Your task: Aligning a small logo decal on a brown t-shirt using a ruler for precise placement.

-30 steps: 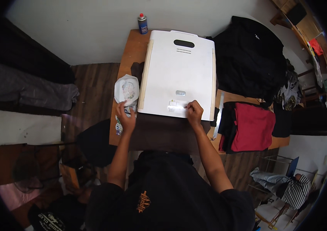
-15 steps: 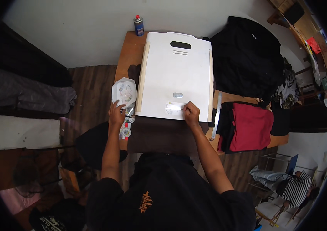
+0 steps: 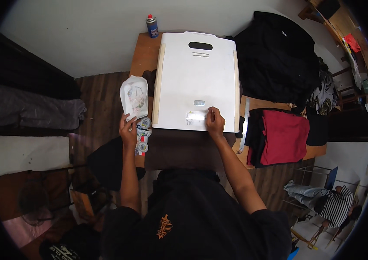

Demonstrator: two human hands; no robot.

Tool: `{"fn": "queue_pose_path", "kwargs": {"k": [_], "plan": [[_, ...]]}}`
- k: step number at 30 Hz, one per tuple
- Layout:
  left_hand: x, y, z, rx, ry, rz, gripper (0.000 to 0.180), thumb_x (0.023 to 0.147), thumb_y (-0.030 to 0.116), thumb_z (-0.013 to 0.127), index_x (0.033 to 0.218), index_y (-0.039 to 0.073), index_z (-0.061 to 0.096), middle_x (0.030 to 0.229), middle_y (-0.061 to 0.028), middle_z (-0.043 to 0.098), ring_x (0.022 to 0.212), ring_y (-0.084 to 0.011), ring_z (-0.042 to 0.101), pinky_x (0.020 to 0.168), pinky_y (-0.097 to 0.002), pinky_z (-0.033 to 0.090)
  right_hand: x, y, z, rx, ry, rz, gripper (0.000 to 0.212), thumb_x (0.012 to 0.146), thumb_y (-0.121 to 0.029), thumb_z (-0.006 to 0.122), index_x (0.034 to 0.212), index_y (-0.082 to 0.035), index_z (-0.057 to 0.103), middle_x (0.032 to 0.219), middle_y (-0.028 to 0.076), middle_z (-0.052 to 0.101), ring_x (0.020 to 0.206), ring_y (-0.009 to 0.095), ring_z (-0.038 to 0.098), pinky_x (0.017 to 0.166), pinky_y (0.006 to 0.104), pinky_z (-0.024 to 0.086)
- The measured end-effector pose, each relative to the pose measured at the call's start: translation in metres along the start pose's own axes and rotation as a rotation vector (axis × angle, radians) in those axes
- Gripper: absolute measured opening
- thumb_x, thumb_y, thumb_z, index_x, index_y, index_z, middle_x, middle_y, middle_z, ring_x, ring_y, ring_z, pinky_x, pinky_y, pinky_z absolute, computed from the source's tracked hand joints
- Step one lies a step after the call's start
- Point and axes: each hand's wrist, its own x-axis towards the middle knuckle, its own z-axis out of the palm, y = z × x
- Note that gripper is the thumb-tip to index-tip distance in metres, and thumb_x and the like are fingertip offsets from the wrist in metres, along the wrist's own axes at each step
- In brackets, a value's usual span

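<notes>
A large white casing [image 3: 197,78] with a dark oval slot and a small label lies on the dark brown cloth [image 3: 179,151] on the table. Over the table's left edge, my left hand [image 3: 127,128] grips the lower edge of a white paper sheet [image 3: 134,97] with a faint printed drawing. Beside that hand are two clear round rolls, perhaps tape, one of them [image 3: 142,148] lower down. My right hand [image 3: 215,121] is at the casing's lower right, next to the label, its fingers curled and pinched together. What they hold, if anything, is too small to make out.
A blue can [image 3: 152,27] with a red cap stands at the table's back left corner. To the right lie a metal ruler [image 3: 244,125], folded red cloth [image 3: 285,136] and a heap of black cloth [image 3: 277,60]. A person in a striped top [image 3: 337,206] is at the lower right.
My left hand has drawn the paper sheet left, away from the casing, and the sheet has tilted. One round roll is now uncovered. My right hand's fingers have lifted slightly from the label.
</notes>
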Motion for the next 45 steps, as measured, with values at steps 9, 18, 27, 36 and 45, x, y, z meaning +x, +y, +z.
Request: {"fn": "queue_pose_path", "kwargs": {"k": [9,18,27,36,45], "plan": [[-0.001,0.107,0.005,-0.122,-0.232,-0.027,0.026,0.087,-0.007,0.075,0.107,0.006,0.082,0.132,-0.0150,0.066,0.137,-0.0351,0.057,0.112,-0.0447,0.049,0.002,0.007,0.002,0.017,0.013,-0.077,0.033,0.094,0.009,0.059,0.125,-0.003,0.060,0.070,0.009,0.055,0.058,0.021,0.057,0.057,0.0355,0.048],[-0.023,0.125,0.059,-0.103,-0.239,0.176,0.025,0.085,-0.004,0.077,0.106,0.008,0.082,0.127,-0.0158,0.066,0.130,-0.0396,0.060,0.107,-0.0461,0.050,0.000,0.009,0.001,0.009,0.043,-0.079,0.019,0.093,0.008,0.057,0.108,-0.002,0.051,0.066,0.013,0.052,0.055,0.029,0.057,0.055,0.0406,0.047],[-0.039,0.135,0.063,0.042,-0.216,0.281,0.034,0.087,0.004,0.077,0.120,0.012,0.077,0.132,-0.0150,0.062,0.130,-0.0361,0.057,0.105,-0.0466,0.046,0.002,0.005,0.002,0.057,0.038,-0.101,0.021,0.090,0.009,0.059,0.106,-0.001,0.049,0.076,0.011,0.050,0.061,0.025,0.052,0.058,0.0367,0.047],[-0.102,0.086,0.036,-0.233,-0.220,0.187,0.042,0.088,-0.015,0.057,0.123,0.005,0.068,0.096,-0.0090,0.048,0.068,-0.0163,0.044,0.060,-0.0314,0.040,-0.005,0.007,0.004,0.095,0.052,-0.084,0.028,0.085,0.011,0.054,0.110,0.001,0.048,0.096,0.014,0.044,0.072,0.025,0.049,0.063,0.0357,0.046],[-0.134,0.063,0.016,-0.210,-0.258,-0.084,0.020,0.086,-0.015,0.052,0.101,-0.002,0.058,0.097,-0.0167,0.049,0.081,-0.0317,0.057,0.073,-0.0397,0.053,-0.003,0.004,0.002,0.089,0.040,-0.131,0.021,0.087,0.014,0.051,0.104,0.002,0.044,0.093,0.015,0.043,0.071,0.027,0.051,0.061,0.0374,0.050]]}}
